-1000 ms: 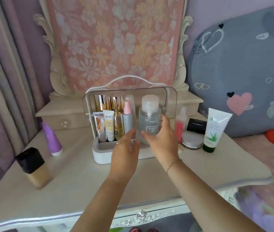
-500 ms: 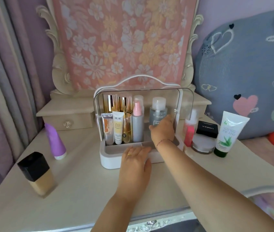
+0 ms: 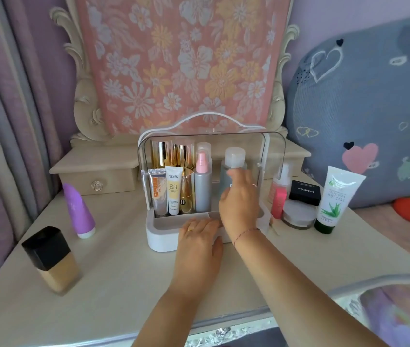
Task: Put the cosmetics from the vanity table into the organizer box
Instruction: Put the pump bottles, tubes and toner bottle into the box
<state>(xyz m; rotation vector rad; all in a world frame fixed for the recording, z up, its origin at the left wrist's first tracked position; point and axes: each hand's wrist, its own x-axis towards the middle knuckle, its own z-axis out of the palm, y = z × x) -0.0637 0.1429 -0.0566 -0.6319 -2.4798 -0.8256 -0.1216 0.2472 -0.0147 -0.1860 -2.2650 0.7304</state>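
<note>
The white organizer box with a raised clear lid stands mid-table. Inside it stand gold tubes, a BB tube, a grey spray bottle with a pink top and a clear bottle with a white cap. My right hand is inside the box in front of the clear bottle, fingers loose and spread, thumb against the bottle. My left hand lies flat on the box's front edge. A purple bottle and a black-capped foundation bottle stand at the left.
Right of the box stand a pink bottle, a round jar with a black compact on it, and a white aloe tube. A mirror covered by floral cloth rises behind. A bed with a grey pillow lies to the right.
My right hand carried the clear bottle into the box, set it at the back right and loosened its fingers. My left hand dropped onto the box's front edge.
</note>
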